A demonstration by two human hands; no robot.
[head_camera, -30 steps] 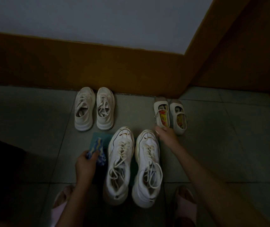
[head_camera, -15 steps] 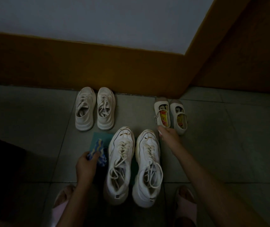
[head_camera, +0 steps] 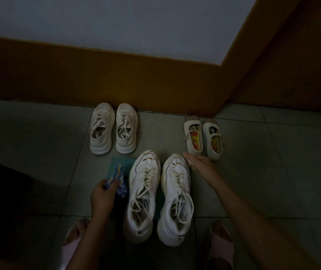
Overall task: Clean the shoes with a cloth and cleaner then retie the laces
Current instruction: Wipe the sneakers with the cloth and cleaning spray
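Two large white sneakers stand side by side on the tiled floor in front of me, the left sneaker (head_camera: 141, 193) and the right sneaker (head_camera: 177, 197), both with loose laces. They sit on a teal mat (head_camera: 119, 162). My left hand (head_camera: 102, 195) grips a blue and yellow cloth (head_camera: 116, 181) just left of the left sneaker. My right hand (head_camera: 200, 165) hovers with straight fingers beside the toe of the right sneaker, holding nothing.
A smaller pair of white laced sneakers (head_camera: 113, 129) stands by the orange skirting. A child's pair of strap shoes (head_camera: 203, 140) with cartoon insoles sits just beyond my right hand. My feet in pink slippers (head_camera: 221, 244) flank the big sneakers.
My right hand has shifted slightly right, away from the right sneaker's toe. My left hand keeps hold of the cloth in nearly the same spot.
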